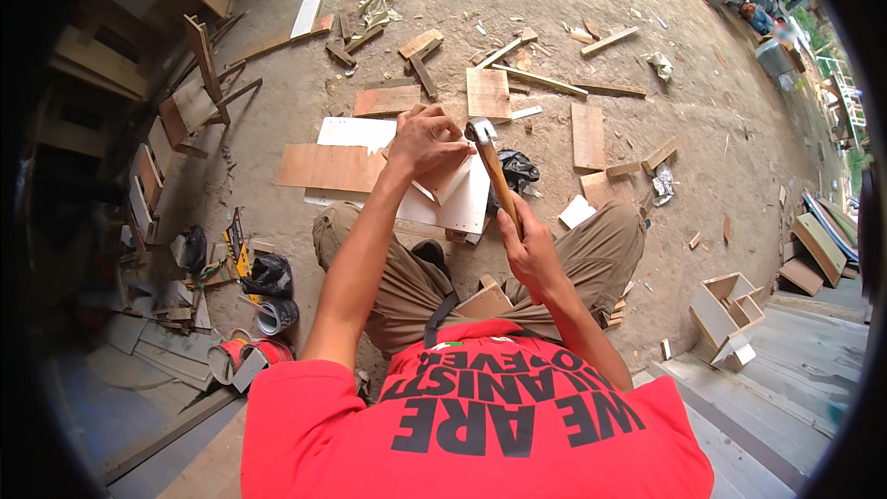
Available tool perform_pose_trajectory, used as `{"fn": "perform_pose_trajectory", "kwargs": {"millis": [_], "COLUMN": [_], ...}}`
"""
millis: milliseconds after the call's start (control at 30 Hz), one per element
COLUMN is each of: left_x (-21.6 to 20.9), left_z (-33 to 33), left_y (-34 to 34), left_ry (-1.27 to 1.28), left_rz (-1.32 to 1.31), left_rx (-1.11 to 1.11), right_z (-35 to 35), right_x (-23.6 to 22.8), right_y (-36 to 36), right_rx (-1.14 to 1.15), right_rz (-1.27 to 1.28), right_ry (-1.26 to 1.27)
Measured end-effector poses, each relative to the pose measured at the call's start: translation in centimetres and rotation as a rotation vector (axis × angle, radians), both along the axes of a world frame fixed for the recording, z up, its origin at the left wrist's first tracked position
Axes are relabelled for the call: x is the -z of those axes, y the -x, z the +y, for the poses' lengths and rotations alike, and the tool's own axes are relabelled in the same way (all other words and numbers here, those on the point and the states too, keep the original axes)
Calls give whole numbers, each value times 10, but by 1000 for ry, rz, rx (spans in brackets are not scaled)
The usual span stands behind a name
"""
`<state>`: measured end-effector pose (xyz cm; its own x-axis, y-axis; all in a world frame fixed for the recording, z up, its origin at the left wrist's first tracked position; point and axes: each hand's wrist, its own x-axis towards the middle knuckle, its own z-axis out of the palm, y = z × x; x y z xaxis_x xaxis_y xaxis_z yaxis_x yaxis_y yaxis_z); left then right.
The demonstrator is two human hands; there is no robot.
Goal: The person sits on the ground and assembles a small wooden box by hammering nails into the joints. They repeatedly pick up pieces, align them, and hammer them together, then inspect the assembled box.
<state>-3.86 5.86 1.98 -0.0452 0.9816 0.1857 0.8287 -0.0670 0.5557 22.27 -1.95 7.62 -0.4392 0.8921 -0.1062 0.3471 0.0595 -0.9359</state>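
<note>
My right hand (pixel 528 249) is wrapped round the wooden handle of a claw hammer (pixel 500 180). The metal head stands just right of my left fingertips, over the corner of a small wooden assembly (pixel 443 177). My left hand (pixel 427 139) is closed in a pinch at the top of that assembly; whatever is between the fingertips is too small to make out. Under the assembly lies a white board (pixel 467 206), in front of my crossed legs. A reddish-brown plank (pixel 328 166) extends to the left, partly over another white panel (pixel 356 132).
Offcuts such as a square board (pixel 488 94) and a plank (pixel 588 137) litter the dirt floor. A black plastic bag (pixel 519 169) sits right of the work. Left are a handsaw (pixel 237 242) and paint cans (pixel 275 316); right, a small compartmented wooden box (pixel 725 314).
</note>
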Motion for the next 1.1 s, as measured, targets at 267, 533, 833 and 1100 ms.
{"fn": "perform_pose_trajectory", "kwargs": {"millis": [267, 533, 833, 1100], "left_x": [-5, 3, -1, -3], "left_z": [-1, 3, 2, 0], "left_y": [-4, 2, 0, -3], "left_ry": [30, 6, 48, 41], "left_rz": [-27, -14, -3, -24], "left_rx": [6, -11, -3, -20], "right_z": [-1, 1, 1, -4], "right_x": [-24, -9, -12, -23], "right_y": [3, -2, -1, 5], "right_rx": [17, -52, -34, 0], "right_rz": [59, -61, -118, -13], "right_ry": [-42, -58, -28, -105]}}
